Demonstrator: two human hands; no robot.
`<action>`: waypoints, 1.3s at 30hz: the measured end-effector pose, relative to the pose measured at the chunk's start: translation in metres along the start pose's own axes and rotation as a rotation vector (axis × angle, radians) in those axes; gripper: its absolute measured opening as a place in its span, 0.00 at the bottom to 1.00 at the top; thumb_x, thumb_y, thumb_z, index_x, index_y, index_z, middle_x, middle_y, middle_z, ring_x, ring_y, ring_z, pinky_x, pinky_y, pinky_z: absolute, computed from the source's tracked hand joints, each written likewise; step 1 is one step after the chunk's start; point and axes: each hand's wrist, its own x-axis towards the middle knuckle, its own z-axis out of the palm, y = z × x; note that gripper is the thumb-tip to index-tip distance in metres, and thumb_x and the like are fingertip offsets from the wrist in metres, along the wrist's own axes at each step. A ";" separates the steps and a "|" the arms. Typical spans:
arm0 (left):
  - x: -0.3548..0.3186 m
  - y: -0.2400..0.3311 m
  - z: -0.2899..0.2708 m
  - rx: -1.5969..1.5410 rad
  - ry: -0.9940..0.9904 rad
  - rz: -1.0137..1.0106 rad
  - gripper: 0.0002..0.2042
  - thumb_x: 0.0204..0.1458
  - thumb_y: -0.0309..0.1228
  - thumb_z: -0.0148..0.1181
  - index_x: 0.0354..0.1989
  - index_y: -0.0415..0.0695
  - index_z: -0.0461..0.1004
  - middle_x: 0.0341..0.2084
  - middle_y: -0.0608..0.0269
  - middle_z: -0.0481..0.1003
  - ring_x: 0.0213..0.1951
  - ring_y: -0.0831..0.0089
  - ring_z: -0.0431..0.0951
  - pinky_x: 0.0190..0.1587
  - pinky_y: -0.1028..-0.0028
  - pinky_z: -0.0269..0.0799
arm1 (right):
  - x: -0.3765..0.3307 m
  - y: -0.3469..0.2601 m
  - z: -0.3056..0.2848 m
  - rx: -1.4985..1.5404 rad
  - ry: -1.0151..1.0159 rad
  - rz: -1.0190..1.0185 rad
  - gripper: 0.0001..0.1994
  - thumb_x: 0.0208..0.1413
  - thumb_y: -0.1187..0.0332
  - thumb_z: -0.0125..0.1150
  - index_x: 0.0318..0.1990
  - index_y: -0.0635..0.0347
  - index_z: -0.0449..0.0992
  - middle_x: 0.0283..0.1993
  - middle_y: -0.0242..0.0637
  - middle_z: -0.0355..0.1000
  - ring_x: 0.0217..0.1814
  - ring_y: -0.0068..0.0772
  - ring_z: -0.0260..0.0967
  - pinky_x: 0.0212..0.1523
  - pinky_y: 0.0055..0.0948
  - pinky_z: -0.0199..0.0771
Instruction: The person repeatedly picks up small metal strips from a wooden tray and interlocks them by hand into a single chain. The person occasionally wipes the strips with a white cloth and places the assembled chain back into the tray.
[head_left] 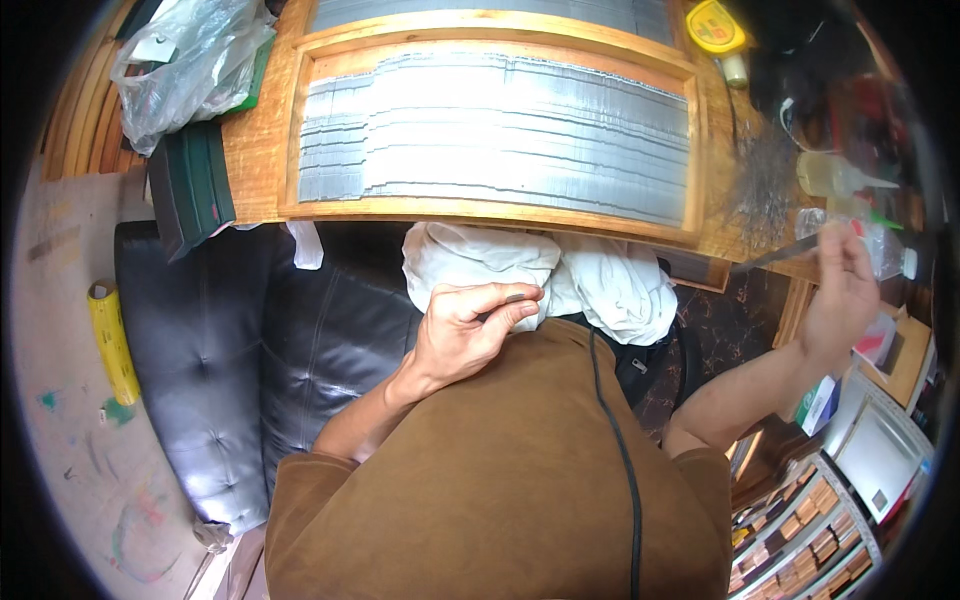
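L hand [470, 330] mid-frame, fingers pinched together on smth tiny, can't tell what. R hand [845, 290] far right grips thin metal strip [775, 255]. Wooden frame [490, 210] up top looks nearly packed w/ strips; few left.

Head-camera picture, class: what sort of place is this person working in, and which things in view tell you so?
Probably a small craft workshop. A wooden frame filled with rows of silvery strips lies on the worktable, a pile of thin metal pins sits beside glue bottles, and the right hand holds tweezers.
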 end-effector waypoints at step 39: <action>-0.005 -0.006 -0.002 0.081 -0.092 0.086 0.08 0.54 0.20 0.68 0.43 0.38 0.85 0.28 0.51 0.84 0.26 0.65 0.85 0.29 0.72 0.77 | -0.147 -0.019 0.126 0.492 -0.910 -0.040 0.07 0.51 0.82 0.73 0.38 0.67 0.85 0.35 0.40 0.79 0.35 0.30 0.78 0.35 0.26 0.78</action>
